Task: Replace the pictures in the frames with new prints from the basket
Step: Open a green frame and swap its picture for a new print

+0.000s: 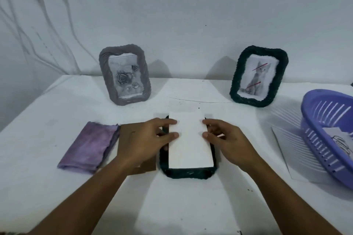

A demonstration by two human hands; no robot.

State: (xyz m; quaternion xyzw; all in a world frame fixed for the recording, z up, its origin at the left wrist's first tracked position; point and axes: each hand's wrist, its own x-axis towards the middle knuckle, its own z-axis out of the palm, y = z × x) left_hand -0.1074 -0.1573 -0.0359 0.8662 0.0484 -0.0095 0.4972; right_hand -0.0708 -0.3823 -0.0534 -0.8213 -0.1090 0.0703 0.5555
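Two bare forearms reach in from the near edge. The left hand [147,139] and right hand [227,139] meet over a white print [189,139], blank side up, lying on a dark green frame [188,173] that rests face down at the middle of the white worktop [191,206]. Left fingers [171,122] are lightly curled and press the print's left edge; the right fingers [208,121] do the same on its right edge. The print is a plain rectangle, long axis running away from the person, its far end overhanging the frame's far edge.

Under the left hand lies a brown backing board [126,133], beside a folded purple cloth [91,147]. At the back stand a grey frame [125,74] with a rose picture and a green frame [259,75] with a cat picture. A purple basket [313,120] holding paper sits at the right, over a white sheet [286,149].
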